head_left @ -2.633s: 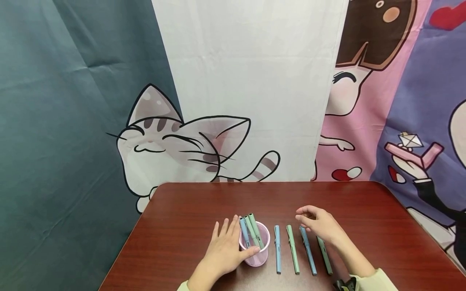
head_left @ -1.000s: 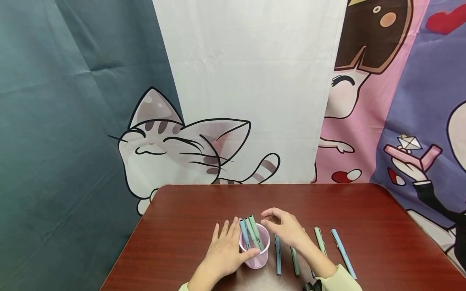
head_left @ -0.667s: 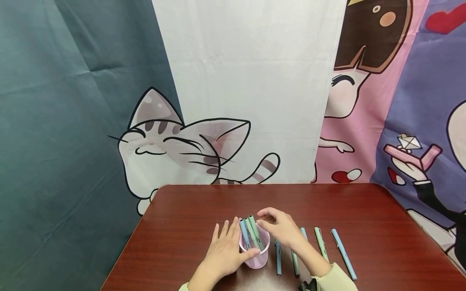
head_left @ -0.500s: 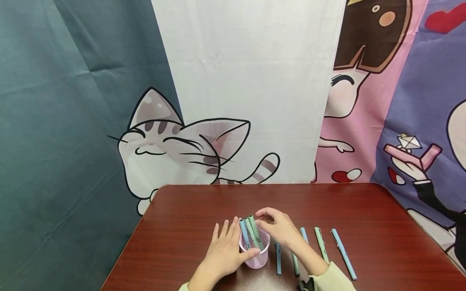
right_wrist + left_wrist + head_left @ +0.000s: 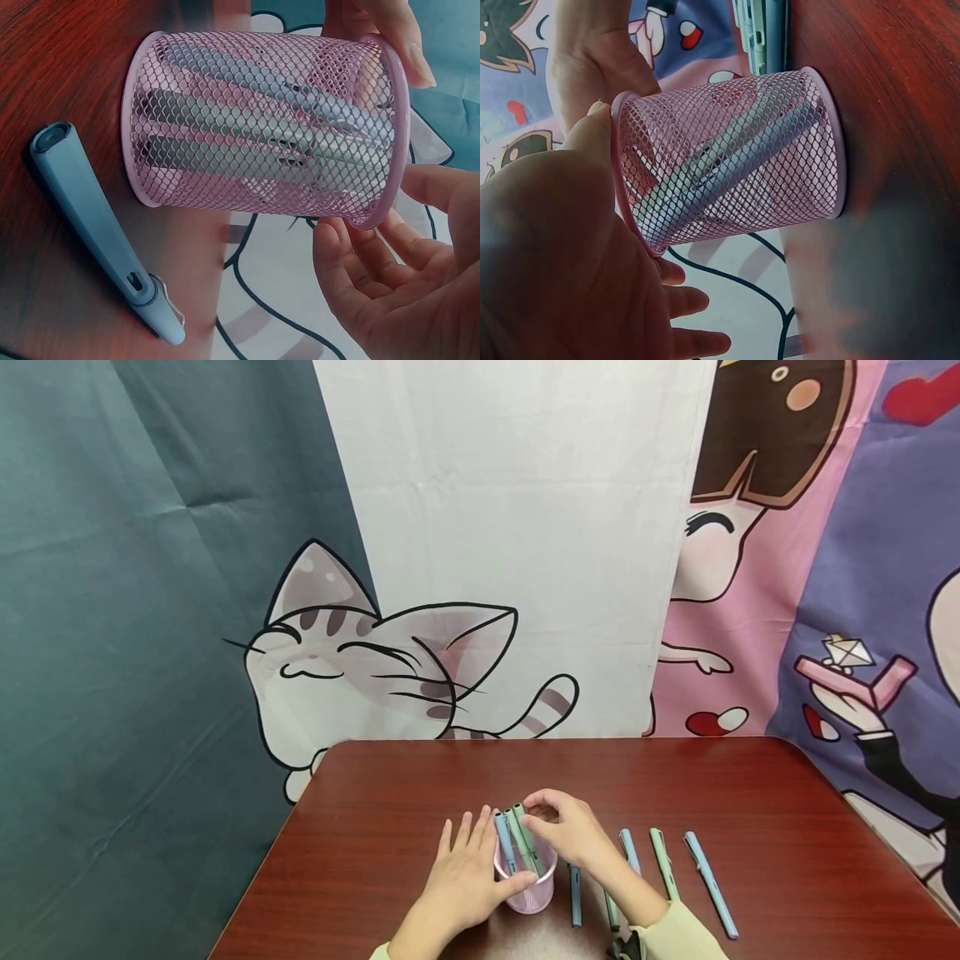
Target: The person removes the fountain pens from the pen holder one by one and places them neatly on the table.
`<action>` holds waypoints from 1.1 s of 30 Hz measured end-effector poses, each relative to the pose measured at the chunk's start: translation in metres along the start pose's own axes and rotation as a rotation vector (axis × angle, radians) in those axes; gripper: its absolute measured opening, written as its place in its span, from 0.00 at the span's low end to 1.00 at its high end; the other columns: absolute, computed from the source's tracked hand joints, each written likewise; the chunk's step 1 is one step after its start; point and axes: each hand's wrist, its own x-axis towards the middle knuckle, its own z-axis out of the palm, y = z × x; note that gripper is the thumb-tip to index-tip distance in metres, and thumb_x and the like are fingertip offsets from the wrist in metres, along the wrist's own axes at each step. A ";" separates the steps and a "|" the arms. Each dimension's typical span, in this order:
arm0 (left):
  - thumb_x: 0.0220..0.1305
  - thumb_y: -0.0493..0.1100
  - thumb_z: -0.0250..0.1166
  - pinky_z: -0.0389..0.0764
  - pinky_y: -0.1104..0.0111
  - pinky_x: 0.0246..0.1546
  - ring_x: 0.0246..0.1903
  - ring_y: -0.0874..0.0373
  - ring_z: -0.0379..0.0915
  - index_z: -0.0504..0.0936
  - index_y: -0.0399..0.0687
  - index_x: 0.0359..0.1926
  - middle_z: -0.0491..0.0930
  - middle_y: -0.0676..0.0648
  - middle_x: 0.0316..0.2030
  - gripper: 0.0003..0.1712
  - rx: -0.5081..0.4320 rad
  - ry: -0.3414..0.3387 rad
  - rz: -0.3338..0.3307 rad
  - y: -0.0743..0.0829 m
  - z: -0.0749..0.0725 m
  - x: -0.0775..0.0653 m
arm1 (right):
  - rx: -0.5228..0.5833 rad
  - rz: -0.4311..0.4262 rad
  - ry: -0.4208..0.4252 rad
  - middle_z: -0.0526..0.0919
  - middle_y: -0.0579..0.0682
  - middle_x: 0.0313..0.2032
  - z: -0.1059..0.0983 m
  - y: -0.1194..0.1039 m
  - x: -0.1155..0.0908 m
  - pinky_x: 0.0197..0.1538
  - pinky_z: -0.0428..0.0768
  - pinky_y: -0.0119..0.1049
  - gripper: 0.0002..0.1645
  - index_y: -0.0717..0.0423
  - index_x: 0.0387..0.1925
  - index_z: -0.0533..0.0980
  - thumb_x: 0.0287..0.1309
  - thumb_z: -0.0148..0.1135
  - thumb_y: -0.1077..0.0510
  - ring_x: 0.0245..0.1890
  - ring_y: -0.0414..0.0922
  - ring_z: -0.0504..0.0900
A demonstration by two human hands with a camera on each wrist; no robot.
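Observation:
A pink mesh pen cup (image 5: 531, 900) stands upright on the table, holding a blue pen (image 5: 505, 843) and two green pens (image 5: 517, 839) that lean toward its far side. My left hand (image 5: 461, 881) is against the cup's left side, fingers straight and spread, thumb across the rim. My right hand (image 5: 573, 835) is at the cup's far right rim, thumb and forefinger apart beside the green pens' tops. In the right wrist view its fingers (image 5: 375, 259) are loosely bent by the rim; whether they touch a pen is unclear.
Right of the cup, several pens lie on the brown table (image 5: 390, 793): a blue pen (image 5: 575, 897), a green pen (image 5: 611, 910) partly under the right forearm, another blue pen (image 5: 628, 847), a light green pen (image 5: 663, 864) and a light blue pen (image 5: 710, 885). A printed curtain hangs behind.
My right hand has moved left from above the loose pens to the cup's rim. The loose pens lie differently and reach farther right than in the oldest frame. My left hand has stayed put.

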 end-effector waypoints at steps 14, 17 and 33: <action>0.61 0.80 0.51 0.44 0.40 0.74 0.76 0.38 0.50 0.59 0.38 0.77 0.56 0.40 0.78 0.60 -0.010 -0.005 -0.002 0.000 0.000 0.001 | -0.001 -0.008 -0.013 0.86 0.42 0.34 0.006 -0.002 0.004 0.40 0.81 0.31 0.12 0.52 0.41 0.83 0.58 0.74 0.54 0.36 0.39 0.84; 0.62 0.80 0.51 0.45 0.40 0.74 0.76 0.38 0.50 0.59 0.38 0.77 0.56 0.40 0.77 0.60 -0.011 -0.006 -0.002 0.001 0.000 0.001 | -0.009 -0.016 -0.019 0.86 0.42 0.34 0.007 -0.002 0.005 0.39 0.80 0.31 0.12 0.53 0.41 0.82 0.57 0.74 0.54 0.36 0.40 0.83; 0.61 0.81 0.51 0.46 0.40 0.74 0.76 0.39 0.51 0.60 0.40 0.77 0.56 0.42 0.78 0.60 -0.005 -0.013 -0.009 0.002 0.000 0.001 | -0.068 -0.041 0.019 0.86 0.41 0.32 0.011 0.004 0.008 0.38 0.81 0.30 0.08 0.53 0.38 0.84 0.57 0.73 0.55 0.34 0.38 0.83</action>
